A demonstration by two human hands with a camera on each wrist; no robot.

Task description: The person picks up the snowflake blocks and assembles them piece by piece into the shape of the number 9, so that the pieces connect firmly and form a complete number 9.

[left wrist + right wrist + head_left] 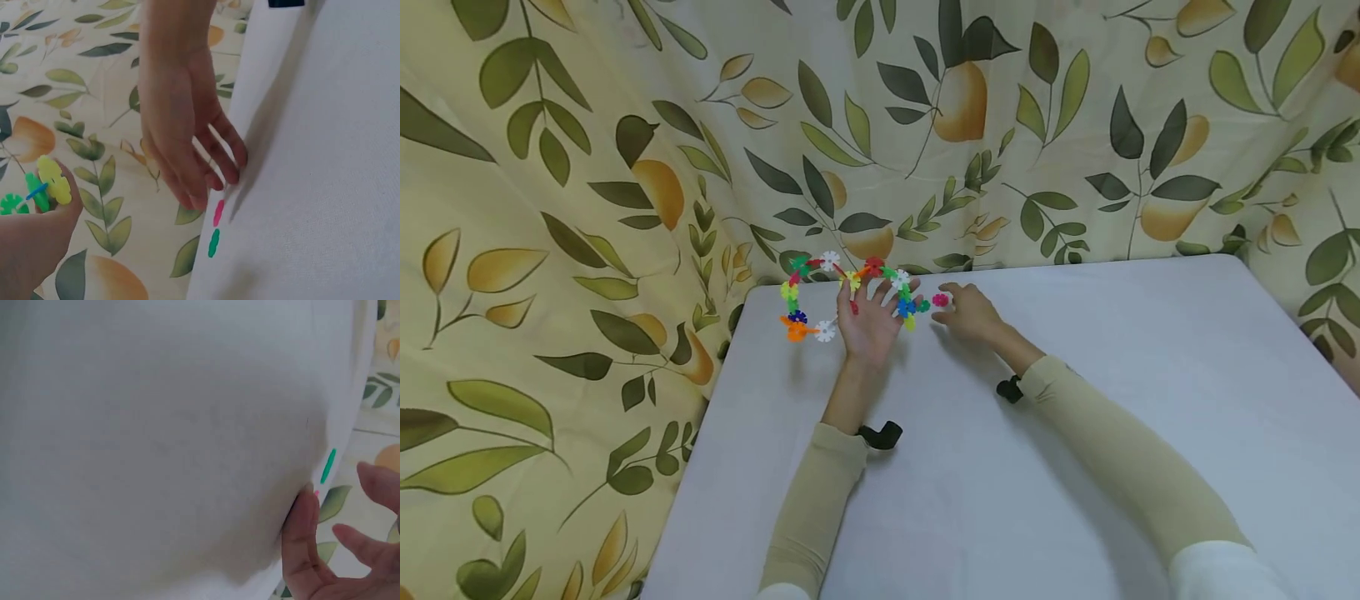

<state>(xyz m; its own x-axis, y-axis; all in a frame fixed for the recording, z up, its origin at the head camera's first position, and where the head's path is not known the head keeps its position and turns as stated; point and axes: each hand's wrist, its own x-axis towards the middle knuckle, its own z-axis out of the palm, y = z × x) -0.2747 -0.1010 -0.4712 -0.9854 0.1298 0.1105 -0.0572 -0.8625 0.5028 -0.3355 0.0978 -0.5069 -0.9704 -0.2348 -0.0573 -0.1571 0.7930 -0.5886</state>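
A chain of colourful snowflake-shaped plastic discs [797, 332] loops around and behind my left hand [871, 327], which is raised palm up with fingers spread, carrying it. Yellow discs [54, 180] and green discs [37, 191] show beside that hand in the left wrist view. Near the table's far edge, a loose pink disc [941, 300] and a green disc [924, 306] lie close together. My right hand [973, 315] is at the pink disc, thumb and fingers parted around it. In the right wrist view a fingertip mostly hides the pink disc; the green disc [328, 465] lies just beyond.
A white-covered table [1075, 500] lies under both arms. Its far edge runs just behind the discs. A leaf-and-fruit patterned curtain [647, 200] hangs behind and to the left of it. Dark camera mounts [882, 435] sit on both wrists.
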